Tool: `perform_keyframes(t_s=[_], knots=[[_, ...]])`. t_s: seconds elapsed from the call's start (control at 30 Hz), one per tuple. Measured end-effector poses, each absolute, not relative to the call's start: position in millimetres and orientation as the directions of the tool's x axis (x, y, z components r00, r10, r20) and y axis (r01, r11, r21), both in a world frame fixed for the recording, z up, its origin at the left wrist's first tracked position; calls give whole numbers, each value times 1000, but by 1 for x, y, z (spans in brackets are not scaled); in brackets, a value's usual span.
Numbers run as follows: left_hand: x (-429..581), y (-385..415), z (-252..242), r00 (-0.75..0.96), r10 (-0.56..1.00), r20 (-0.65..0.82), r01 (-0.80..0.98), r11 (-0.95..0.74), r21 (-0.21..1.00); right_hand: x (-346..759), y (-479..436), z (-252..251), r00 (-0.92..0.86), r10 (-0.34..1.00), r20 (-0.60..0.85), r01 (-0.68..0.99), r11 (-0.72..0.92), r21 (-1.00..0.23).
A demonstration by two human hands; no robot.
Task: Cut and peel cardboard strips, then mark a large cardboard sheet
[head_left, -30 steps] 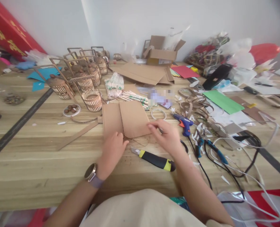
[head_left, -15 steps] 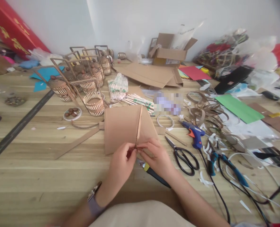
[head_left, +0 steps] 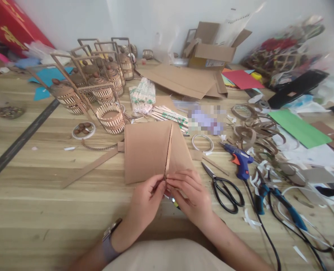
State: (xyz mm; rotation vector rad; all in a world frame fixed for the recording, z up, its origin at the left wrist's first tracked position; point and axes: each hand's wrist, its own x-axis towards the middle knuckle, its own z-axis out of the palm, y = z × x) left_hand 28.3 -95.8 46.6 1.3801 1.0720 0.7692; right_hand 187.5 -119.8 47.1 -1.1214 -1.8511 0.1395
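Your left hand (head_left: 145, 199) and your right hand (head_left: 193, 195) meet at the near edge of the cardboard sheet (head_left: 145, 150). Each grip is closed in a pinch, thumb against fingertips, on the near end of its fold. The sheet is plain brown corrugated cardboard. It is bent along one line, so a ridge stands up and runs away from you; the wide left panel lies nearly flat on the counter (head_left: 42, 203) and the narrower right panel slopes down to the right. It is in the middle of the counter, directly in front of you. Under your right hand only a small yellow and black part of a utility knife (head_left: 174, 202) shows. To the right lie black scissors (head_left: 226, 190), apart from the sheet, then a blue glue gun (head_left: 240, 162) and blue-handled pliers (head_left: 281, 205) among cables. A long cardboard strip (head_left: 90, 168) lies just beside the sheet on the left, and a small woven basket (head_left: 110, 119) stands close behind its far left corner.
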Motion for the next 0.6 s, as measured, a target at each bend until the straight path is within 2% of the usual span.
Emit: perform_keyframes(t_s=[0.3,0.47,0.6], knots=[[29,-104,48,336,936,-99,236,18,972,180,-129,50,-107,739,665,725,516,-457],[28,-108,47,354,935,-37,247,-55,967,181,-132,50,-129,699,703,778,511,-366],[27,-110,47,357,934,-22,238,-68,969,180,-132,53,-143,698,702,772,522,-362]])
